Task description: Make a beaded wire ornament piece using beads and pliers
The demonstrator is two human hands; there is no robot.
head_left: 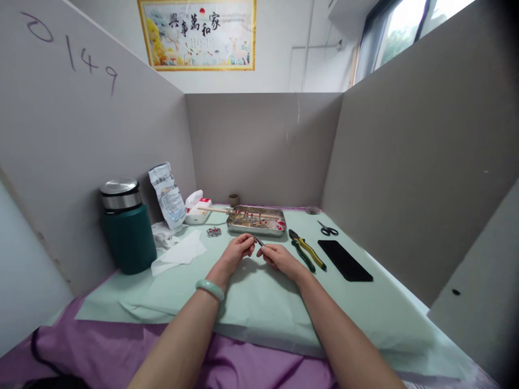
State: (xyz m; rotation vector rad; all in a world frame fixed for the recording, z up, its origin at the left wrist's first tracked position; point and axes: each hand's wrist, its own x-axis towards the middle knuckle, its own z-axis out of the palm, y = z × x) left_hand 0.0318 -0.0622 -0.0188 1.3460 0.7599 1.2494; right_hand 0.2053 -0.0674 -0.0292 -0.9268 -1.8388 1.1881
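My right hand (279,257) is closed around a slim dark metal tool (260,242) that looks like tweezers. Its tip points up and left, to the fingers of my left hand (240,249). Those fingers are pinched together, and whatever sits between them is too small to make out. Both hands hover close together over the green table covering, just in front of a metal tray (259,232) of small red, gold and silver pieces. A little pile of silver and red beads (214,232) lies to the left of the tray.
Pliers (306,249), small scissors (327,229) and a black flat pad (344,261) lie on the right. On the left are a green flask (128,232), a foil pouch (167,195), white paper (180,253) and a tissue pack (198,212). Grey partitions (263,146) enclose the table.
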